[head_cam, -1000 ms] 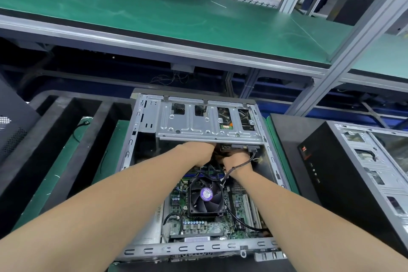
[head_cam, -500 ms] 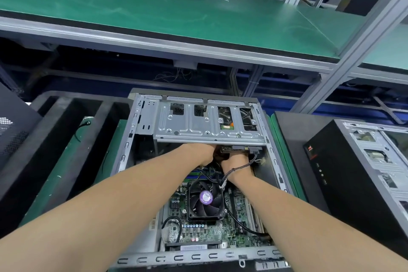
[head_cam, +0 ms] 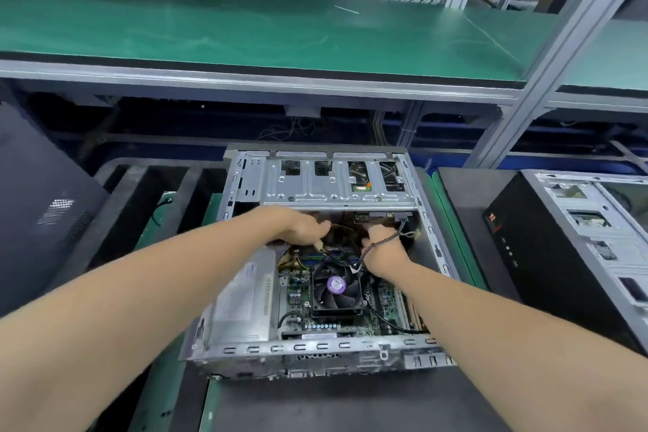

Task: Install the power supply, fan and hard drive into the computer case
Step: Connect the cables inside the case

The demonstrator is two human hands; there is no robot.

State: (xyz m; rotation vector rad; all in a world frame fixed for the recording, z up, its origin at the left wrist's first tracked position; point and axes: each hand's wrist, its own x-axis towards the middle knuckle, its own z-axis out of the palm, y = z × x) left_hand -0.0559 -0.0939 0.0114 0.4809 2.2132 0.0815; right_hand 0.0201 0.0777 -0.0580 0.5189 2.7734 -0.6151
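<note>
Computer case (head_cam: 315, 347) lies open side up on the bench. Power supply (head_cam: 245, 298) sits in its left half, beside the left forearm. Drive cage (head_cam: 315, 193) spans the far end; hard drive (head_cam: 358, 177) shows through a slot. Fan (head_cam: 336, 286) is mid-board, just nearer than both hands. Left hand (head_cam: 301, 228) and right hand (head_cam: 384, 245) reach among the wires below the cage. Fingers are hidden, so grip cannot be told. Black cable (head_cam: 385, 239) crosses the right hand's back.

No legible text or labels
</note>
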